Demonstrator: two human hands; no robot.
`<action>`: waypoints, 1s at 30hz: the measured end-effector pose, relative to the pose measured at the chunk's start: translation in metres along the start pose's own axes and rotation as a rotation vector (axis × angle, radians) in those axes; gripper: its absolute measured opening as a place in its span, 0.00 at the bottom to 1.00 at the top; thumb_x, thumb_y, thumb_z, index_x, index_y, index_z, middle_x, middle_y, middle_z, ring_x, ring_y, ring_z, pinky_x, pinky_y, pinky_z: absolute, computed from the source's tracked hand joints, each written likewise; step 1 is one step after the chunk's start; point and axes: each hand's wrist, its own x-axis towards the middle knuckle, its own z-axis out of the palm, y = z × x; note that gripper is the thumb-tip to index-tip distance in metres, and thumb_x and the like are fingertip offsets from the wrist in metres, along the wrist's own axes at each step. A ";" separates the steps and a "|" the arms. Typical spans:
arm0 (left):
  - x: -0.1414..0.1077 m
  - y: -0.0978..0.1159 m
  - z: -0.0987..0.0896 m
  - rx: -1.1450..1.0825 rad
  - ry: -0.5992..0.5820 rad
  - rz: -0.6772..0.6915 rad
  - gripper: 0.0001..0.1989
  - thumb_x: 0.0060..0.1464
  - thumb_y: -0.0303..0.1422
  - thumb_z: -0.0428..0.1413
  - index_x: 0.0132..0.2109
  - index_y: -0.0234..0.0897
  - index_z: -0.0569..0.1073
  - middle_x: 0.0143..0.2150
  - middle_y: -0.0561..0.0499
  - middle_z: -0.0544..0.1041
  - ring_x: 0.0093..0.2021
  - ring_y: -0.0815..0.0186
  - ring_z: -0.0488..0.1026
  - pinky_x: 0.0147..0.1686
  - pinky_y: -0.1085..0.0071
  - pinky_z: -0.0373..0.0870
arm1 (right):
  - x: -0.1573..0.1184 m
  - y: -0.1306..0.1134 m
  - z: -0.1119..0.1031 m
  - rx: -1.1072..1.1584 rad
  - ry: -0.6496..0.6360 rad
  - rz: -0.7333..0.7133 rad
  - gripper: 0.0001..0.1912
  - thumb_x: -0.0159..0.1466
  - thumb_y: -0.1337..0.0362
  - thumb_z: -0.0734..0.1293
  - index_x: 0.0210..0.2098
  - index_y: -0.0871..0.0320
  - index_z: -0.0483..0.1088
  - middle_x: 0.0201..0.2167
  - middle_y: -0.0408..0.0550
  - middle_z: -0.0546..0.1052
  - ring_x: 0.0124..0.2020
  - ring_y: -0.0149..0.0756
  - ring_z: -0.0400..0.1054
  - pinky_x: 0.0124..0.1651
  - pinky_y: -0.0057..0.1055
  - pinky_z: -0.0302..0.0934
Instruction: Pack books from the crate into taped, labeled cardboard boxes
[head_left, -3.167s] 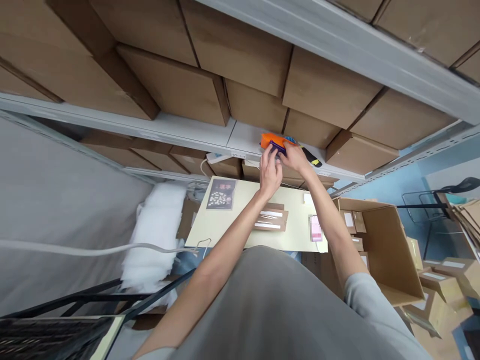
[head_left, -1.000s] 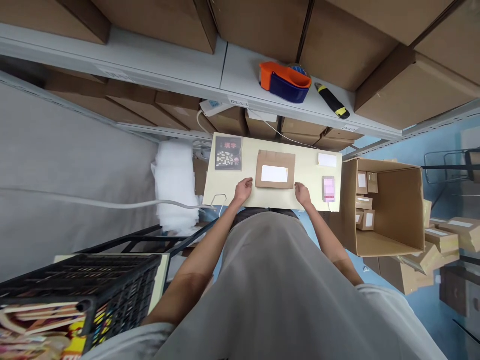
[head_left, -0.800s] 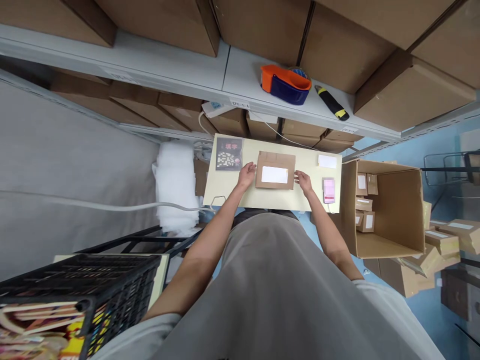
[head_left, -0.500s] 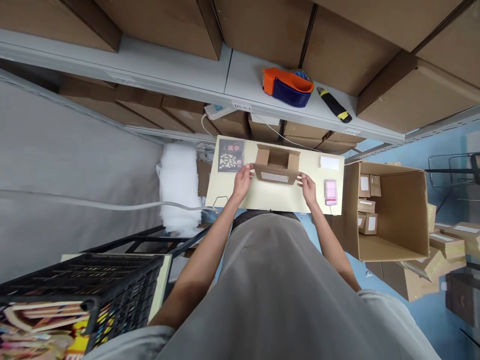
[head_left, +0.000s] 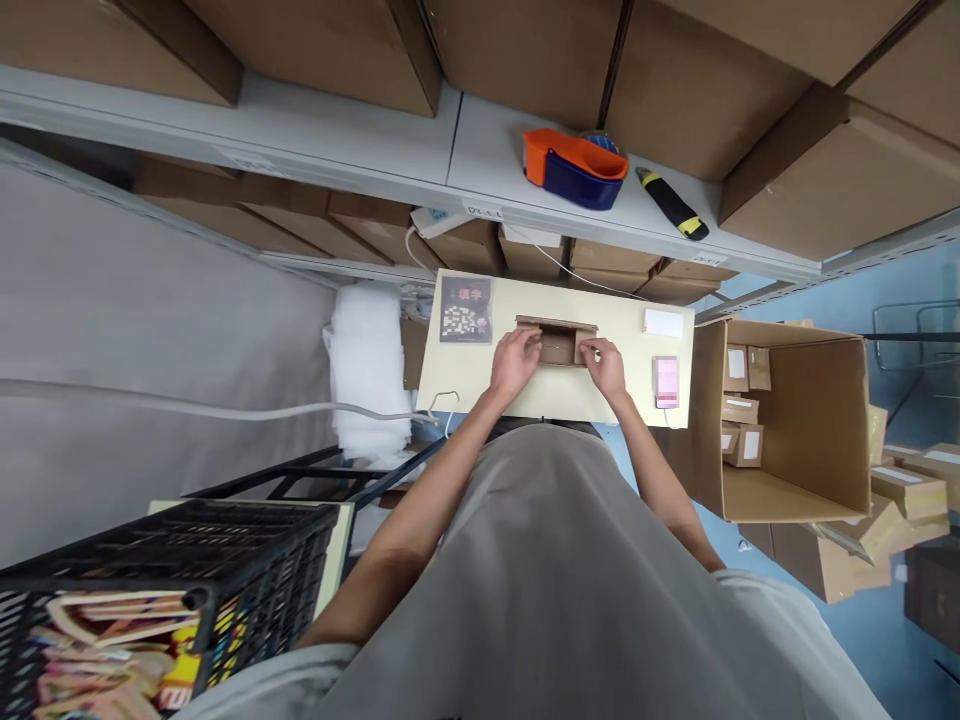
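A small open cardboard box [head_left: 557, 347] stands on the pale yellow table [head_left: 480, 389], its opening facing up. My left hand [head_left: 516, 362] is at the box's left end, fingers bent over the flap there. At the right end, my right hand [head_left: 604, 366] pinches the other short flap between thumb and fingers. A dark printed booklet [head_left: 465, 311] lies to the left of the box. To the right are a white label stack [head_left: 663, 322] and a phone with a pink screen [head_left: 666, 382].
An orange and blue tape dispenser [head_left: 574, 168] and a black and yellow cutter [head_left: 673, 204] rest on the shelf [head_left: 337, 140] above. A large open carton [head_left: 814, 420] holding small boxes stands right. A black crate [head_left: 262, 560] is lower left.
The box has gone from tilted, with its labelled side showing, to standing with its opening up. Both my hands have moved inward from its outer sides onto its end flaps.
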 end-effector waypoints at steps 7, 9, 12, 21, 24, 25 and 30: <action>-0.009 0.017 0.020 0.259 -0.233 0.096 0.16 0.57 0.25 0.63 0.52 0.38 0.86 0.84 0.38 0.63 0.81 0.33 0.61 0.77 0.34 0.62 | 0.036 -0.021 0.012 -0.329 -0.121 0.051 0.36 0.70 0.61 0.76 0.76 0.57 0.72 0.65 0.66 0.74 0.67 0.61 0.67 0.71 0.56 0.69; -0.019 0.016 0.019 0.274 -0.206 0.089 0.13 0.58 0.26 0.64 0.50 0.37 0.86 0.89 0.40 0.52 0.86 0.32 0.50 0.81 0.31 0.53 | 0.037 -0.022 0.017 -0.370 -0.133 0.046 0.37 0.68 0.65 0.76 0.76 0.56 0.72 0.65 0.66 0.72 0.67 0.62 0.65 0.69 0.58 0.70; -0.030 0.011 0.012 0.296 -0.167 0.031 0.13 0.61 0.32 0.66 0.53 0.37 0.85 0.89 0.37 0.48 0.88 0.32 0.45 0.81 0.30 0.50 | 0.031 -0.020 0.017 -0.359 -0.126 0.005 0.36 0.69 0.69 0.70 0.76 0.58 0.71 0.63 0.67 0.72 0.65 0.62 0.65 0.68 0.58 0.71; -0.043 -0.028 -0.027 0.353 0.032 -0.150 0.34 0.60 0.45 0.72 0.68 0.37 0.77 0.89 0.31 0.47 0.87 0.30 0.48 0.80 0.35 0.58 | -0.008 0.029 -0.013 -0.196 0.050 0.106 0.29 0.76 0.58 0.64 0.72 0.60 0.74 0.62 0.66 0.74 0.64 0.60 0.70 0.68 0.58 0.72; -0.040 -0.039 -0.028 0.417 -0.012 -0.204 0.43 0.59 0.48 0.72 0.74 0.32 0.72 0.88 0.28 0.47 0.87 0.29 0.47 0.81 0.36 0.57 | -0.016 0.041 -0.007 -0.201 -0.027 0.181 0.34 0.74 0.50 0.69 0.74 0.61 0.72 0.67 0.68 0.73 0.69 0.62 0.68 0.71 0.56 0.70; -0.039 -0.043 -0.026 0.428 -0.036 -0.219 0.45 0.59 0.49 0.72 0.75 0.32 0.71 0.88 0.28 0.49 0.87 0.29 0.48 0.81 0.37 0.57 | -0.018 0.043 -0.003 -0.204 -0.064 0.197 0.36 0.74 0.49 0.70 0.75 0.61 0.71 0.69 0.68 0.72 0.71 0.62 0.68 0.73 0.55 0.69; -0.031 -0.055 -0.011 0.393 -0.115 -0.266 0.43 0.60 0.50 0.70 0.75 0.34 0.73 0.85 0.31 0.58 0.86 0.29 0.50 0.81 0.37 0.59 | -0.024 0.042 0.012 -0.199 -0.112 0.229 0.34 0.76 0.52 0.67 0.77 0.59 0.69 0.73 0.69 0.71 0.75 0.61 0.66 0.76 0.57 0.66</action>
